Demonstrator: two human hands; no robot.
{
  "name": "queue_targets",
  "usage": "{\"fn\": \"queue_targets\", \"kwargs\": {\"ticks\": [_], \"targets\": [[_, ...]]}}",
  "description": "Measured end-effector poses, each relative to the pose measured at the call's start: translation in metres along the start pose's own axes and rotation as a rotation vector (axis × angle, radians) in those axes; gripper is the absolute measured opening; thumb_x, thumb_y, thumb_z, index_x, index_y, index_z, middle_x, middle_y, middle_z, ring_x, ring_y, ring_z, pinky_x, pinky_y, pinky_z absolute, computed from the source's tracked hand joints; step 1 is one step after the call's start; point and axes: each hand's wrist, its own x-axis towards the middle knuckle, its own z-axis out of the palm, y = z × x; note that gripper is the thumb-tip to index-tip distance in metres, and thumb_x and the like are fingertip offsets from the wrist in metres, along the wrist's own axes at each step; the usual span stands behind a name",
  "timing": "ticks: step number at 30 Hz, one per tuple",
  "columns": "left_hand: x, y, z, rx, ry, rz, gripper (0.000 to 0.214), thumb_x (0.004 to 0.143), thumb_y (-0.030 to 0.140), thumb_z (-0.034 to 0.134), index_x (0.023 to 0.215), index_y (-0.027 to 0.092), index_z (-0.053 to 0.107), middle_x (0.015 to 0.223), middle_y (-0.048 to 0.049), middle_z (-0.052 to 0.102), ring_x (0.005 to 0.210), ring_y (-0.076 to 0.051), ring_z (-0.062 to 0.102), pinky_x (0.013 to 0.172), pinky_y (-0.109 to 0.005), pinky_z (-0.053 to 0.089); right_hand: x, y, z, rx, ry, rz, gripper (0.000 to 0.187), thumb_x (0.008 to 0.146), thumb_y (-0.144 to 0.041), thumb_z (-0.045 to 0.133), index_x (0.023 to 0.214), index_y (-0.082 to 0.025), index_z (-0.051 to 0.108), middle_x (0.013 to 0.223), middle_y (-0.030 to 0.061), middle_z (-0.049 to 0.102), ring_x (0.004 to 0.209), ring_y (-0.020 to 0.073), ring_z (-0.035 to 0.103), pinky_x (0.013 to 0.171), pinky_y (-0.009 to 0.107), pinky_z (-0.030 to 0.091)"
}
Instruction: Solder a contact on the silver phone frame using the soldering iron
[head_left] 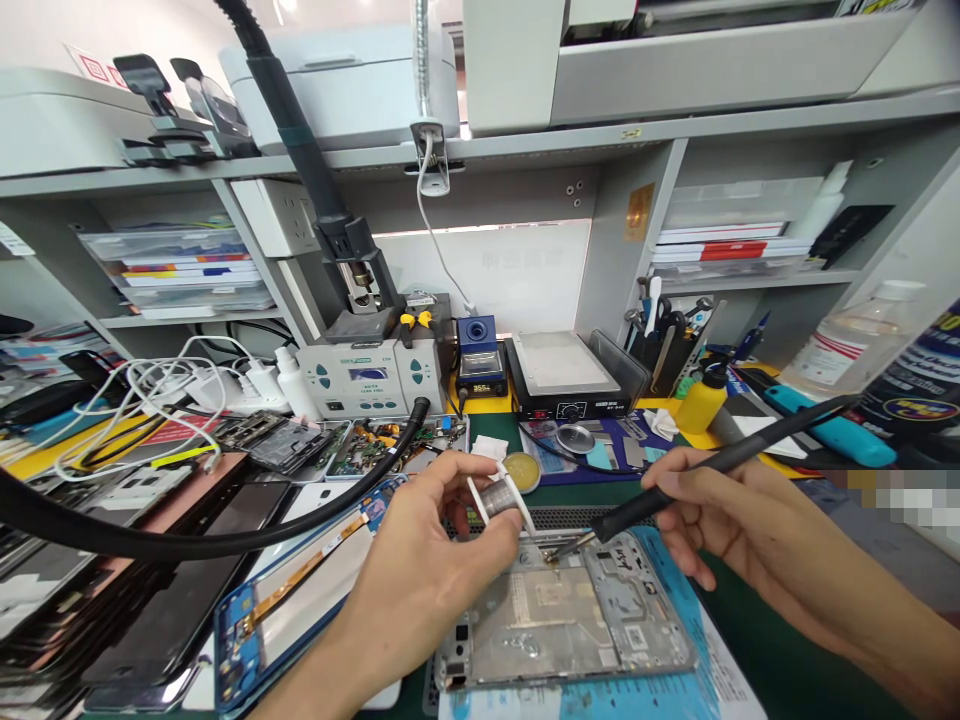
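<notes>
My left hand (pixel 442 540) grips a small white spool of solder wire (pixel 498 498) between thumb and fingers, above the upper left of a phone frame (pixel 540 610). In my right hand (pixel 720 510) is a black soldering iron (pixel 637 515), held like a pen. Its metal tip reaches down to a gold-coloured spot near the frame's upper edge; whether it touches is too fine to tell. The grey metal frame lies flat on a blue and white sheet (pixel 720 655). Any wire running from spool to tip is hard to make out.
A black hose (pixel 225 545) arches across the left, over a blue phone frame (pixel 300 590) and stacked phone parts (pixel 172 590). Behind stand a hot-air station (pixel 375 375), a soldering station (pixel 480 365) and a heating plate (pixel 566 370). A yellow bottle (pixel 703 400) stands at right.
</notes>
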Motion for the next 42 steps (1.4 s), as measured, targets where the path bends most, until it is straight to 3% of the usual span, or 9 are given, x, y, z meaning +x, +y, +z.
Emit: {"fn": "queue_targets", "kwargs": {"ticks": [6, 19, 42], "targets": [[-0.0022, 0.0050, 0.0022, -0.003, -0.010, -0.025, 0.028, 0.083, 0.036, 0.069, 0.106, 0.022, 0.062, 0.086, 0.0008, 0.068, 0.076, -0.017, 0.055, 0.068, -0.028, 0.043, 0.0010, -0.0013, 0.0034, 0.012, -0.004, 0.004, 0.029, 0.082, -0.047, 0.080, 0.077, -0.020, 0.071, 0.060, 0.0004, 0.066, 0.046, 0.0160, 0.060, 0.038, 0.023, 0.049], [-0.0020, 0.0004, 0.0021, 0.019, -0.034, -0.003, 0.025, 0.085, 0.033, 0.068, 0.106, 0.022, 0.061, 0.077, 0.0040, 0.061, 0.071, -0.014, 0.053, 0.064, -0.025, 0.043, -0.0007, -0.0007, 0.0016, 0.019, 0.016, -0.013, 0.031, 0.078, -0.049, 0.082, 0.077, -0.020, 0.071, 0.058, 0.0010, 0.066, 0.045, 0.0175, 0.061, 0.036, 0.024, 0.048], [-0.0003, -0.0014, 0.0013, 0.036, -0.046, 0.004, 0.026, 0.085, 0.034, 0.068, 0.106, 0.021, 0.061, 0.080, 0.0030, 0.062, 0.072, -0.014, 0.054, 0.065, -0.026, 0.043, -0.0014, -0.0038, 0.0036, -0.005, -0.048, -0.096, 0.029, 0.079, -0.048, 0.082, 0.078, -0.020, 0.073, 0.056, 0.0000, 0.064, 0.045, 0.0167, 0.062, 0.037, 0.023, 0.050]]}}
